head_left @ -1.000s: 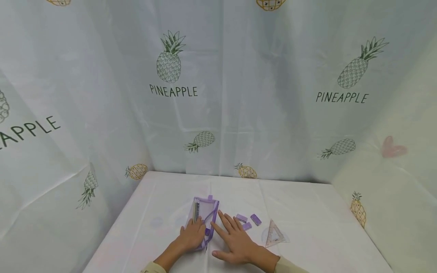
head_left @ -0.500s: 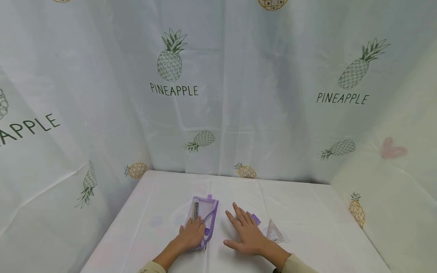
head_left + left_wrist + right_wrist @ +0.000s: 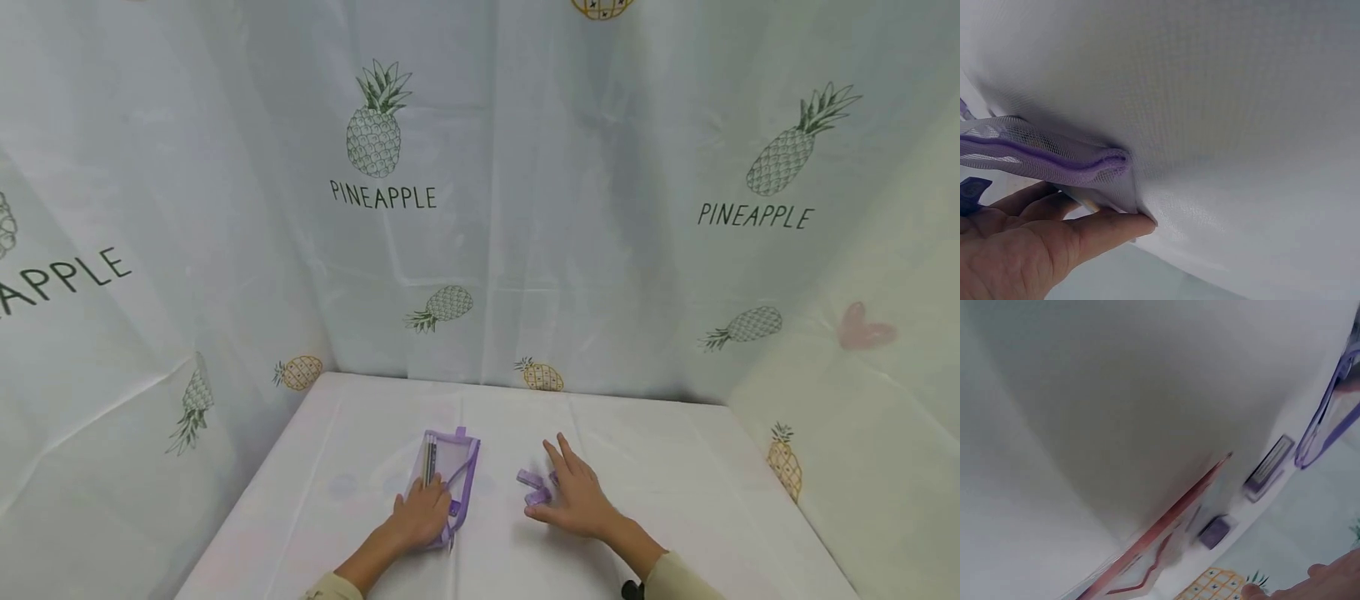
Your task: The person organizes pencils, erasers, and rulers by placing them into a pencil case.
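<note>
A purple-edged mesh pencil case lies on the white-covered table, with pencils showing through it. My left hand holds it near its front end; in the left wrist view the thumb lies along the mesh edge and the other fingers bend on the opposite side. My right hand hovers empty with fingers spread, right of the case. Beside its thumb are purple erasers, one partly hidden by the hand. A clear set square with a pink edge shows in the right wrist view; the hand hides it from the head camera.
White cloth covers the table. A pineapple-print curtain rises at the back and both sides. A small black object sits at my right sleeve.
My right hand has moved right, from beside the pencil case, across the erasers to the set square's spot. Two erasers it covered show again. My left hand has stayed on the case.
</note>
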`<act>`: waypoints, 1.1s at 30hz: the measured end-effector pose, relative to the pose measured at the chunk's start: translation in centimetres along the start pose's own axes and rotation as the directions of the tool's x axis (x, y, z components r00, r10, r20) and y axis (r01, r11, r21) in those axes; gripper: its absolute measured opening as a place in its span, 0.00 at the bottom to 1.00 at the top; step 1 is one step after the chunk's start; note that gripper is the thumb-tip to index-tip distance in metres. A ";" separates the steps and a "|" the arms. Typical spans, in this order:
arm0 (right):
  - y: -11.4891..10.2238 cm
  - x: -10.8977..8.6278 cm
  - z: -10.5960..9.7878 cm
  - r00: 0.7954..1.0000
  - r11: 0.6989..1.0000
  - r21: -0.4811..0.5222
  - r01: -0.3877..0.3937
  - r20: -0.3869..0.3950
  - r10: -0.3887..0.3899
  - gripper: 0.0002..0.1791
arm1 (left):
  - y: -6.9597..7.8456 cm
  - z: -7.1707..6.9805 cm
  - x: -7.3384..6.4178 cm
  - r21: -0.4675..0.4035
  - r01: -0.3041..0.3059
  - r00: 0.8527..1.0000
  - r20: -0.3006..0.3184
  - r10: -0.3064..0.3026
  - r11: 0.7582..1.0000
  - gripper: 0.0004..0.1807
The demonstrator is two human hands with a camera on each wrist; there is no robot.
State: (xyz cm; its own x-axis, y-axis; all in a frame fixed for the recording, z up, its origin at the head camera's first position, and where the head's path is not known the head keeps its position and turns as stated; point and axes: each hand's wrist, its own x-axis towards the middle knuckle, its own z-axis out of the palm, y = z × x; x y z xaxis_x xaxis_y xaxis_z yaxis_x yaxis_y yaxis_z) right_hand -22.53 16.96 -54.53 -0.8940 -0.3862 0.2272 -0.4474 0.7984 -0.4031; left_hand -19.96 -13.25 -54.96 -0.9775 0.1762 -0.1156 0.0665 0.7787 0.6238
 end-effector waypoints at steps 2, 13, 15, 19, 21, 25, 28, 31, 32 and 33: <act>0.7 0.0 -0.1 1.000 1.000 0.014 -0.027 0.003 0.027 0.63 | -0.1 0.0 0.0 0.002 0.001 1.000 0.004 -0.001 1.000 0.28; 3.8 0.2 0.1 0.987 0.987 -0.014 -0.163 0.005 0.163 0.56 | -0.1 0.1 0.0 -0.013 -0.003 1.000 0.020 0.003 1.000 0.29; 4.0 0.2 0.0 0.982 0.982 -0.005 -0.187 0.003 0.187 0.49 | 0.0 0.0 0.0 -0.014 -0.003 1.000 0.018 0.003 1.000 0.28; 4.1 0.5 -0.3 0.972 0.971 0.038 -0.236 -0.009 0.236 0.36 | 0.1 -0.1 0.0 -0.004 0.005 1.000 0.016 -0.005 1.000 0.28; 4.2 0.5 -0.4 0.967 0.965 0.065 -0.256 -0.004 0.257 0.32 | 0.1 -0.1 0.0 0.003 0.008 1.000 0.016 -0.008 1.000 0.28; 4.3 0.7 -0.3 0.957 0.950 0.108 -0.292 0.036 0.289 0.29 | 0.1 -0.1 0.1 0.007 0.010 1.000 0.018 -0.010 1.000 0.28; 4.3 0.8 -0.2 0.946 0.937 0.133 -0.324 0.068 0.317 0.28 | 0.1 -0.1 0.1 0.009 0.012 1.000 0.022 -0.012 1.000 0.28; 4.2 0.9 -0.1 0.939 0.926 0.155 -0.344 0.083 0.335 0.26 | 0.1 -0.1 0.1 0.010 0.010 1.000 0.024 -0.010 1.000 0.28; 4.1 0.9 0.0 0.938 0.924 0.162 -0.346 0.081 0.337 0.25 | 0.0 -0.1 0.1 0.010 0.009 1.000 0.024 -0.009 1.000 0.28; 4.1 0.9 0.0 0.939 0.924 0.166 -0.345 0.079 0.336 0.24 | 0.0 -0.1 0.1 0.010 0.007 1.000 0.022 -0.007 1.000 0.28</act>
State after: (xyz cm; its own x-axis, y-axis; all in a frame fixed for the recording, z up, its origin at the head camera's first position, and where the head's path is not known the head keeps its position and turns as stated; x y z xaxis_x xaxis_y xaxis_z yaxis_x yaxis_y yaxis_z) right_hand -25.13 19.89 -55.95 -0.9914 -0.1308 0.0080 -0.1096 0.7944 -0.5975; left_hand -20.09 -13.29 -54.89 -0.9733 0.1841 -0.1372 0.0619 0.7859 0.6153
